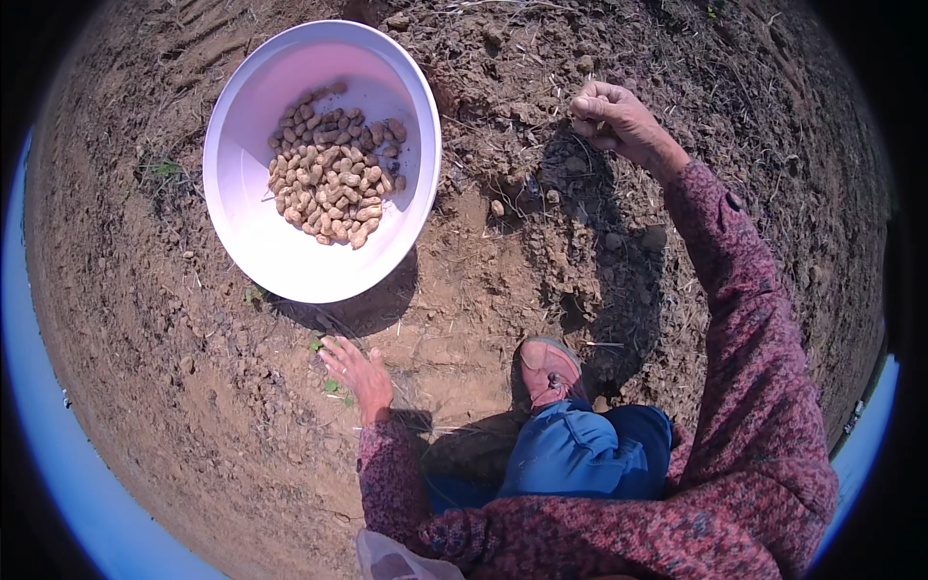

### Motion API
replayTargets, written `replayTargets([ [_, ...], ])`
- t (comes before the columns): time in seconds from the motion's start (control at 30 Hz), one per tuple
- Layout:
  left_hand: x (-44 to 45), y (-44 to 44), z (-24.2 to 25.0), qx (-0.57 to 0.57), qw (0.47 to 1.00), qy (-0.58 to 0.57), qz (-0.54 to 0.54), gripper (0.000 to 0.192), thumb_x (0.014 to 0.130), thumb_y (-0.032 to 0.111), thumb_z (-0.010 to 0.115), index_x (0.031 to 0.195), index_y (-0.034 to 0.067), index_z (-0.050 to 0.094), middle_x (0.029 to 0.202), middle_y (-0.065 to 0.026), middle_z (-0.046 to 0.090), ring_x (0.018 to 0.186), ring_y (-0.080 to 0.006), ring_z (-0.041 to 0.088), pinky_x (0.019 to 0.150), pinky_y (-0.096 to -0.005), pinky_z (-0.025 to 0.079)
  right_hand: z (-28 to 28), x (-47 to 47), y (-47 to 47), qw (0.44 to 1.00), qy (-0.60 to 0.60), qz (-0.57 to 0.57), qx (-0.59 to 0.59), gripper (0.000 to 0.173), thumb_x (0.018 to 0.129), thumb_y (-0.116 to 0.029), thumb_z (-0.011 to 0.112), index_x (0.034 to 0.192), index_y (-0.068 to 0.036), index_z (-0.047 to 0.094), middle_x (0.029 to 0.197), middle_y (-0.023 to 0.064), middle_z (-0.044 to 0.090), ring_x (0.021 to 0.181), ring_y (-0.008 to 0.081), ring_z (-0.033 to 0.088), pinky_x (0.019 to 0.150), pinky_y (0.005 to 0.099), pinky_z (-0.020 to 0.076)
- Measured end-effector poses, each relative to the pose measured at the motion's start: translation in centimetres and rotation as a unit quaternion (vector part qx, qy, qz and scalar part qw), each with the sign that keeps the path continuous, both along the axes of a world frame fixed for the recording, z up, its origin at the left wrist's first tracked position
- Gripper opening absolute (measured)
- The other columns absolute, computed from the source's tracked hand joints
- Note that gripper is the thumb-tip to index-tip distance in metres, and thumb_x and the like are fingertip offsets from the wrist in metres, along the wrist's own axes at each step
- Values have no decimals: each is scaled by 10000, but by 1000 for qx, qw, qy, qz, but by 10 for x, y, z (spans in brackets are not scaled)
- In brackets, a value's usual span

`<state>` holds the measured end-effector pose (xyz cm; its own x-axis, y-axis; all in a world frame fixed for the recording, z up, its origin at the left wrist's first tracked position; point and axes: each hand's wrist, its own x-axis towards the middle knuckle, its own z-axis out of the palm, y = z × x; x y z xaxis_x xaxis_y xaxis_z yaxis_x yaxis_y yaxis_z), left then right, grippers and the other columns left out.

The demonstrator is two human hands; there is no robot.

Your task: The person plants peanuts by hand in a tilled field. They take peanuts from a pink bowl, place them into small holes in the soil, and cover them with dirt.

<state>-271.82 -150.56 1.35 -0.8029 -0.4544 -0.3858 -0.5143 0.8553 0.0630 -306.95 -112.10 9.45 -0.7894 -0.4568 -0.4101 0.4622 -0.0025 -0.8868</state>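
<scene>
A white plastic basin (326, 279) stands on the soil at the upper left, holding a heap of unshelled peanuts (330, 177), some darker with dirt. My left hand (357, 377) is just below the basin, fingers spread over small green leaves, with nothing seen in it. My right hand (609, 119) is raised at the upper right over rough soil, its fingers curled with the thumb against them; whether something small is between them cannot be told. A loose peanut (496, 208) lies on the ground between the basin and the shadow of my right arm.
Dry, cloddy soil (507, 109) with straw and roots spreads around. My shoe (551, 370) and bent knee in blue trousers (573, 449) are at the lower middle. A translucent plastic bag (399, 558) shows at the bottom edge. A green weed (167, 168) grows left of the basin.
</scene>
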Motion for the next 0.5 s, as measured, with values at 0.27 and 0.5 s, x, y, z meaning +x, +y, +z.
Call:
replayTargets([
  [0.27, -9, 2, 5, 17, 999, -33, 8, 733, 889, 286, 466, 1394, -32, 40, 1459, -218, -94, 1336, -410, -85, 1074, -507, -13, -34, 104, -118, 548, 562, 379, 490, 142, 782, -142, 525, 814, -16, 581, 771, 137, 562, 705, 193, 595, 494, 331, 457],
  [0.5, -1, -4, 1, -22, 998, -52, -4, 736, 892, 262, 448, 1381, -67, 7, 1447, -236, -125, 1330, -415, -109, 1066, -511, -44, 30, 103, -144, 675, 553, 339, 352, 222, 659, -77, 615, 821, 43, 523, 699, 137, 556, 601, 249, 614, 476, 350, 483],
])
